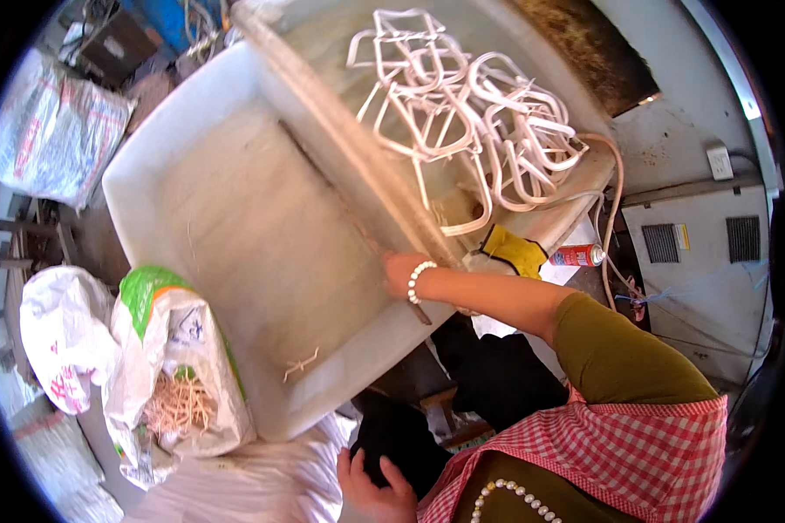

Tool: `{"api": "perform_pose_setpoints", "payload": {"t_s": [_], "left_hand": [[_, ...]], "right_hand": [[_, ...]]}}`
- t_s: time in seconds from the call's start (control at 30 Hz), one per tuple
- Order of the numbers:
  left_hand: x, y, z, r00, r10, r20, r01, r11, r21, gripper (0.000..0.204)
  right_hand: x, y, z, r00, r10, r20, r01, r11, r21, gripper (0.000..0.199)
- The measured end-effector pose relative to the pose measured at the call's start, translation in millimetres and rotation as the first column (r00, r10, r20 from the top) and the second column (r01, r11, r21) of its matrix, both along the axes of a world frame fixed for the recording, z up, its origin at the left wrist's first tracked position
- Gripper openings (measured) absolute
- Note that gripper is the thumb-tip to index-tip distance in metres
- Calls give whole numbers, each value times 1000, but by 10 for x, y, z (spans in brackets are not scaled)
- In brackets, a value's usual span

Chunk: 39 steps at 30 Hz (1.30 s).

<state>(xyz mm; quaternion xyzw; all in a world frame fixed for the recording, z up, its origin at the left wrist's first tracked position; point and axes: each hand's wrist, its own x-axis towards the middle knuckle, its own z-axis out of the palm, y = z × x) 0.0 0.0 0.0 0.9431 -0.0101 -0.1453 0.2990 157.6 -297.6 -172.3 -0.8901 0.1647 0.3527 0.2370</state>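
Note:
My right hand [401,275], with a pearl bracelet at its wrist, is closed around a long, thin, dark rod [316,173]. The rod lies slanting along the right side of a big white tub [179,93], its far part in the cloudy water and its near end over the tub's front edge. My left hand [376,490] rests by my black-clad knee, fingers apart and holding nothing. A small pale branched piece [301,365] sits in the tub's near corner.
Beyond a brown dividing ledge [349,122], a second basin holds a heap of white bent-tube frames [462,113]. A yellow-and-black glove [515,251] and red spray can [577,255] lie right. An open sack [155,349] of tan scraps stands left, near a hose [617,183] opposite.

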Motion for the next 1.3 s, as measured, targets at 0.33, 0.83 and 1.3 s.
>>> {"api": "perform_pose_setpoints", "payload": {"t_s": [0.33,0.83,1.3], "left_hand": [[-349,115,-139,874,-6,486,-25,998,57,32],[-473,324,-264,788,82,610,-49,996,-70,34],[-564,205,-177,825,106,556,-66,994,-91,36]], "right_hand": [[-895,-573,797,719,-154,677,136,987,81,43],[-3551,-2129,2205,750,-22,662,486,696,-528,24],[-2750,-2458,1995,911,124,394,219,663,-716,22]]}}
